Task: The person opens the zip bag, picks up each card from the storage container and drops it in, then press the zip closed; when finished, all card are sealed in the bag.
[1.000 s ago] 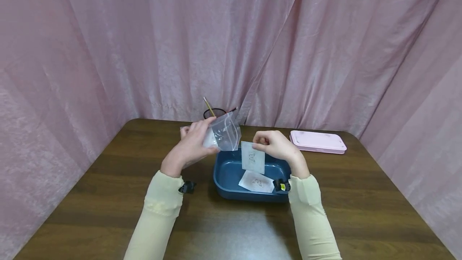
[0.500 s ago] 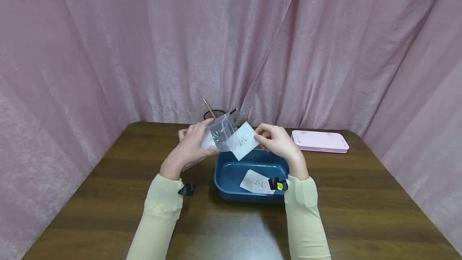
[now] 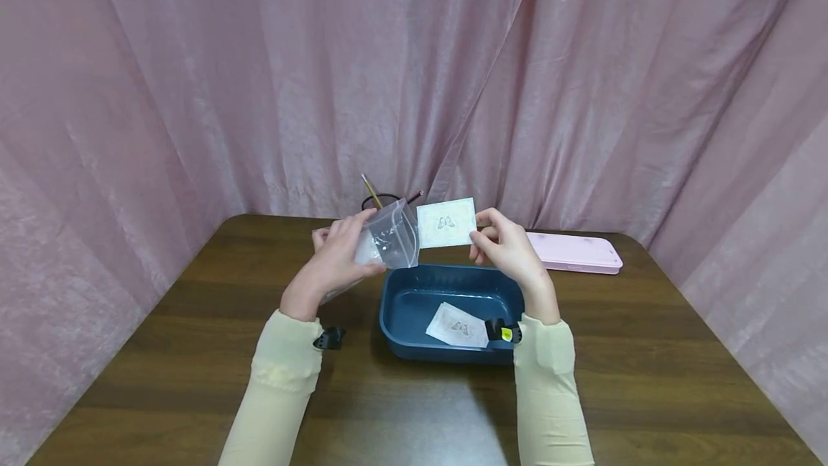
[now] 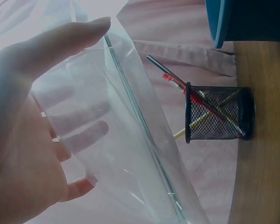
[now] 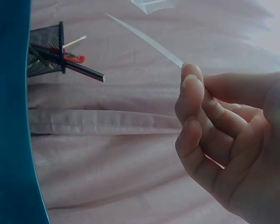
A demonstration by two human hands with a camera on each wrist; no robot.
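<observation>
From the head view, the right hand (image 3: 511,250) is pinching a white card (image 3: 446,222) — now lifted level, beside the clear bag (image 3: 391,241) the left hand (image 3: 336,259) is gripping above the blue tray (image 3: 401,322) (another card (image 3: 458,325) inside). It looks about ready to slide in.

Left wrist: fingers (image 4: 60,42) are clasping the bag.

Right wrist: fingertips (image 5: 191,79) are clamping the card's edge.

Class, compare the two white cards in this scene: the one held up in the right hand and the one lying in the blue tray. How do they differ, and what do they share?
The held card is up in the air, pinched at its edge by the right hand; the tray card lies flat and untouched in the blue tray. The held card sits square to the camera; the tray card lies skewed. Both are small, white and carry a butterfly-like drawing.
</observation>
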